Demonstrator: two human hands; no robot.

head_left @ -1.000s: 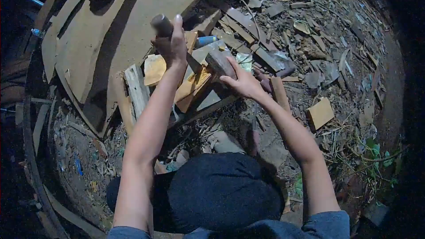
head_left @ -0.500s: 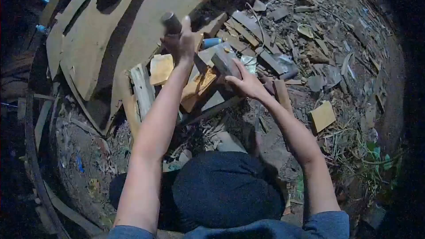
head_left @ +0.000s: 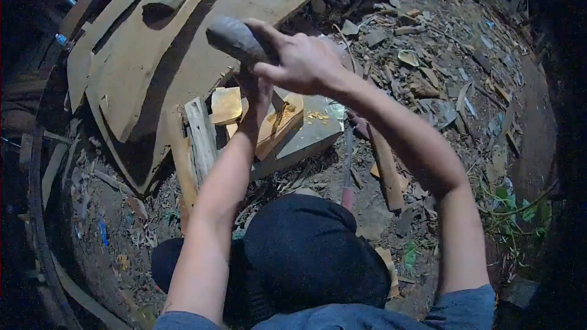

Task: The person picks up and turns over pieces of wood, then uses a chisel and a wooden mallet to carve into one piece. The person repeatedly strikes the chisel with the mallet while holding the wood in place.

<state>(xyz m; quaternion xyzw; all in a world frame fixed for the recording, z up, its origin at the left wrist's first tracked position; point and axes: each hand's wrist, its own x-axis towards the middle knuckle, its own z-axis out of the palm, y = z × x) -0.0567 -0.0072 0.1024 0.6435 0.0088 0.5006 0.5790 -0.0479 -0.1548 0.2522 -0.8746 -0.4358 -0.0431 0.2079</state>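
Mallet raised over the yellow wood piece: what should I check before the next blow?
1. Grip of right hand on mallet: ok, fingers wrapped.
2. Tool in left hand: cannot tell, hidden behind the right hand.
3. Mallet's line clear of left hand: likely not ok, the hand sits just below.
4. Seating of wood piece on slab: ok.
5. Slab clear of knee: ok.

No text you can read here: no labels, brands, numbers or signs legible on anything in your view, and the edges are too dark.
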